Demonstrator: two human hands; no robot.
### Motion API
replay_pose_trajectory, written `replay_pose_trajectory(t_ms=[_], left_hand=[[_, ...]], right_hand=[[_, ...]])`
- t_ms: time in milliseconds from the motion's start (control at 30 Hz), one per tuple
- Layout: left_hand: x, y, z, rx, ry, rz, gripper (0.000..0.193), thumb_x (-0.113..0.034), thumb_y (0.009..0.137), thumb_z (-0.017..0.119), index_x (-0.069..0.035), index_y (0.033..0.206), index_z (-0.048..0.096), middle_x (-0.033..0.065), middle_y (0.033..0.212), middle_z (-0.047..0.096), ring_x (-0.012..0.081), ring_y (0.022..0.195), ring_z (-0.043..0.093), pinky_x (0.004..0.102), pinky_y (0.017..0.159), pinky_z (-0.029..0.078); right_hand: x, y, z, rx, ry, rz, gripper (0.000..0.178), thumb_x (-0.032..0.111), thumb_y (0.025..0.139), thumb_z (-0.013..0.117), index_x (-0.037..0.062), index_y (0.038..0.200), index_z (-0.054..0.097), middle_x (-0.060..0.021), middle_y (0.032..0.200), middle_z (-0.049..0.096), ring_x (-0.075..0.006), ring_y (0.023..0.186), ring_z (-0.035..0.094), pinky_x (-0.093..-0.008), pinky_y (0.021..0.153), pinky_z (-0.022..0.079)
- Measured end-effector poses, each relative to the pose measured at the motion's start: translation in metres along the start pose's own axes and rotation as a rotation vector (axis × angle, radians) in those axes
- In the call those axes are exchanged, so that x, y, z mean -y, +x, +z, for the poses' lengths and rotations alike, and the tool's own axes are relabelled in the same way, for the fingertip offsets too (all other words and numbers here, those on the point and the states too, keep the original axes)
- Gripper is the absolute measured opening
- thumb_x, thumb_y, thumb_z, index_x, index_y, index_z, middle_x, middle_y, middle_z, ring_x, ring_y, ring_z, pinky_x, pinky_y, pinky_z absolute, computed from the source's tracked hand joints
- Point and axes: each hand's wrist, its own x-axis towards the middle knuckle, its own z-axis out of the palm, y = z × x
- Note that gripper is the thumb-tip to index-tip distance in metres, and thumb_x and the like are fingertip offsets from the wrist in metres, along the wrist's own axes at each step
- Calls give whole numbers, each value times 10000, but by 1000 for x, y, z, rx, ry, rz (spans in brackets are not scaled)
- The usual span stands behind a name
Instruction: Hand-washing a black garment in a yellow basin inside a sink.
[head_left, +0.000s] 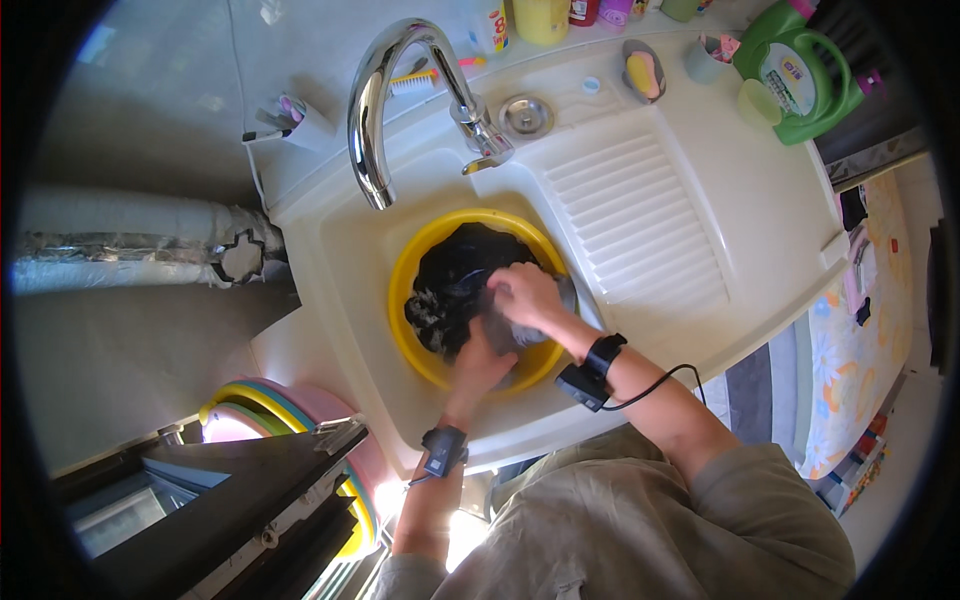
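Note:
A round yellow basin (pixel 400 320) stands in the white sink, holding dark wet clothes (pixel 450 265) with some pale suds on the left. Over the basin's right half, my right hand (pixel 528 295) is closed in a fist on a grey cloth (pixel 497 328). Lower and to the left, my left hand (pixel 480 362) grips the same cloth; its fingers are partly hidden and a little blurred. Part of the grey fabric hangs toward the basin's right rim. How far it reaches under my hands cannot be seen.
A chrome faucet (pixel 372 130) arches above the basin's far side. To the right lies a ribbed washboard (pixel 640 220) moulded into the counter. A green detergent jug (pixel 800 80), a cup (pixel 707 60) and a soap dish (pixel 643 72) stand beyond it. Colourful basins (pixel 250 410) are stacked at lower left.

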Motion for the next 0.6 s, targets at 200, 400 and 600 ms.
replay_pose_trajectory(t_ms=[200, 400, 600], left_hand=[[15, -4, 26, -222, 312, 165, 1117, -374, 641, 851, -13, 1495, 228, 274, 1420, 418, 453, 1289, 429, 501, 1078, 354], [44, 1, 46, -90, 500, 62, 1035, -398, 692, 836, 76, 1431, 288, 289, 1344, 454, 428, 1227, 479, 470, 987, 432], [70, 9, 69, -199, 543, 254, 849, -396, 808, 724, 62, 1403, 329, 263, 1348, 442, 420, 1228, 467, 486, 992, 432]], right_hand=[[-6, -33, 50, -95, -285, -190, 432, 324, 769, 709, 157, 1166, 675, -180, 1231, 515, -363, 1196, 444, -570, 944, 421], [-28, -5, 96, 108, -372, -43, 460, 321, 774, 713, 185, 1206, 636, -162, 1167, 575, -341, 1136, 550, -482, 908, 494], [-52, 47, 96, 424, -70, 146, 377, 398, 884, 588, 133, 1133, 688, -216, 1130, 670, -309, 1175, 602, -478, 869, 520]])
